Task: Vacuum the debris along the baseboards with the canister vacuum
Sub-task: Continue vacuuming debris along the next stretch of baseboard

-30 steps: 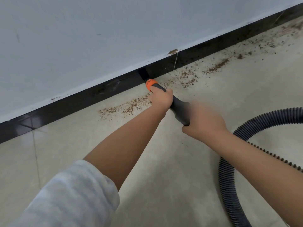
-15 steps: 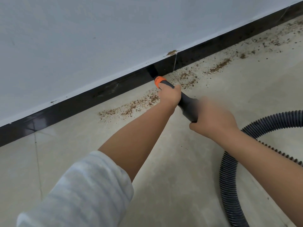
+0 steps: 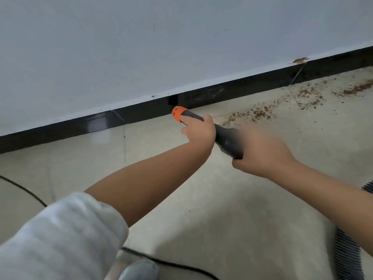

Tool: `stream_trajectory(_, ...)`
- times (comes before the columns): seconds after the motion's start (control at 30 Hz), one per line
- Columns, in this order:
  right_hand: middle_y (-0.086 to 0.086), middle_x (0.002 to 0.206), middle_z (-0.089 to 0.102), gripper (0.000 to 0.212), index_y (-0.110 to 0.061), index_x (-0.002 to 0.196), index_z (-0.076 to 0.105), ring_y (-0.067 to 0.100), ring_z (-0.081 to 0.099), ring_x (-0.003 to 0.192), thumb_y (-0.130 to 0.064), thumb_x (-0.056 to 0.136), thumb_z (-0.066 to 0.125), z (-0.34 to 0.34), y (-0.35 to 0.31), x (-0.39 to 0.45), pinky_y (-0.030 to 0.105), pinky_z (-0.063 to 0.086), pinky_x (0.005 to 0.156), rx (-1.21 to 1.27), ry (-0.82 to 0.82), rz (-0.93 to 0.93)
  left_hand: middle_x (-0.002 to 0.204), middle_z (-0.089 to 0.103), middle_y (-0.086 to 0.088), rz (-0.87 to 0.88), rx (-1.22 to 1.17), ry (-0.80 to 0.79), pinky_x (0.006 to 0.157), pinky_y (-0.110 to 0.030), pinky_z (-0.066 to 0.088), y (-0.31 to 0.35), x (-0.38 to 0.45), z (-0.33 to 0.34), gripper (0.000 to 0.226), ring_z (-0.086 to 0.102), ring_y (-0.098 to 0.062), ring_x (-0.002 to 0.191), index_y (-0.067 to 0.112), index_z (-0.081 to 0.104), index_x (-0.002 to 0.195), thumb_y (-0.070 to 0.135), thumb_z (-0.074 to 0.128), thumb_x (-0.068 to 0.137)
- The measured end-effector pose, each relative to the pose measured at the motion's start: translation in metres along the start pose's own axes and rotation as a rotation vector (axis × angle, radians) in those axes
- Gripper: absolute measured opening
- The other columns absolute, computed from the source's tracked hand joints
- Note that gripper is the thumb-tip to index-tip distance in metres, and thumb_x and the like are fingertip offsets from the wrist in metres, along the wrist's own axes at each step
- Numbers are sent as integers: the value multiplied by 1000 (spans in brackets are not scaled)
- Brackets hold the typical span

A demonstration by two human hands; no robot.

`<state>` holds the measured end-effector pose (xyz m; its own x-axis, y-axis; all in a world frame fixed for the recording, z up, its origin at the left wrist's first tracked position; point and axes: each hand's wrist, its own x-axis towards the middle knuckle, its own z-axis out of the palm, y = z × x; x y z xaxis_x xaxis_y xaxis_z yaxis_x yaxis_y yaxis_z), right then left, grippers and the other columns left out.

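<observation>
We see a pale grey wall [image 3: 141, 47] filling the upper half, and below it a beige tiled floor [image 3: 222, 209]. A glossy black baseboard [image 3: 252, 87] runs between them, rising toward the right. Our left arm wears a light grey sleeve [image 3: 58, 239] pushed up above the forearm. A ribbed black vacuum hose [image 3: 350, 257] shows at the lower right edge, and a thin black power cord [image 3: 171, 264] crosses the floor near the bottom. A band of brown debris [image 3: 262, 114] lies scattered on the floor just beside the baseboard, to the right of the nozzle. Our right hand [image 3: 260, 154] is curled round the rear of the dark grey vacuum nozzle [image 3: 226, 136]; it is blurred. Our left hand [image 3: 199, 131] grips the nozzle farther forward, fingers wrapped over it. The nozzle's orange tip [image 3: 177, 113] sits at the foot of the baseboard, on a stretch of floor with no crumbs showing.
</observation>
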<state>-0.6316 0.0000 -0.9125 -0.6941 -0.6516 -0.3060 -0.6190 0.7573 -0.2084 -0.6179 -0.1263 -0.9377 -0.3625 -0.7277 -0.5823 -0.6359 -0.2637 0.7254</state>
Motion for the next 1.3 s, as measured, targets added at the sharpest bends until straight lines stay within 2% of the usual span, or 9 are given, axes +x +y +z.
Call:
stream_trajectory(0.13,0,89,37,41,-18,91,23,20,44,69,-33,79,60,9,-62,13,25,27,47,-38,-23,-144,135,38,-18,-24,-16,110,89,-37,43,-15,21,-69,64,50,-32,104,14,8,148,25,42,95)
stream_trajectory(0.27,0,90,37,40,-18,93,25,22,45,70,-32,79,60,23,-124,23,29,34,56,-87,-104,-274,132,44,-19,-166,-71,236,94,-39,46,-44,44,-132,59,52,-33,110,12,19,145,27,45,94)
stream_trajectory(0.33,1,91,37,39,-16,99,30,23,44,71,-31,79,60,33,-147,24,28,34,58,-123,-133,-316,129,47,-19,-202,-62,251,88,-36,47,-59,51,-154,55,54,-33,108,9,24,141,27,45,93)
stream_trajectory(0.43,2,93,39,41,-14,107,34,22,44,69,-29,80,59,43,-160,25,27,28,48,-171,-138,-331,124,50,-18,-170,-49,243,80,-34,45,-71,60,-166,52,55,-32,105,8,27,138,27,45,94)
stream_trajectory(0.53,3,96,42,41,-14,108,34,23,43,69,-30,81,58,41,-155,24,25,23,45,-217,-122,-298,126,49,-16,-148,-42,187,79,-32,45,-69,62,-159,53,54,-30,105,9,24,141,28,43,95)
stream_trajectory(0.7,2,103,46,37,-18,100,27,21,46,72,-34,82,56,27,-119,12,27,35,55,-269,-108,-178,129,44,-18,-119,-1,42,78,-32,45,-57,48,-119,58,53,-31,106,10,16,145,29,41,95)
stream_trajectory(0.87,4,106,47,42,-18,93,20,22,46,73,-36,83,57,10,-81,1,27,32,50,-279,-86,-53,134,42,-19,-49,12,-114,86,-35,45,-35,32,-77,62,52,-32,110,9,12,147,30,40,96)
stream_trajectory(1.1,0,91,37,44,-20,92,22,22,46,74,-37,80,61,-1,-45,-19,28,36,57,-225,-115,-12,138,37,-20,-97,14,-117,97,-39,43,-35,7,-39,67,49,-35,115,9,7,148,31,43,96)
stream_trajectory(1.3,0,90,34,44,-20,94,21,20,45,71,-36,81,60,6,-39,-28,26,31,49,-190,-138,-76,131,44,-19,-97,55,-80,76,-33,40,-48,4,-38,57,51,-31,107,9,18,143,29,41,95)
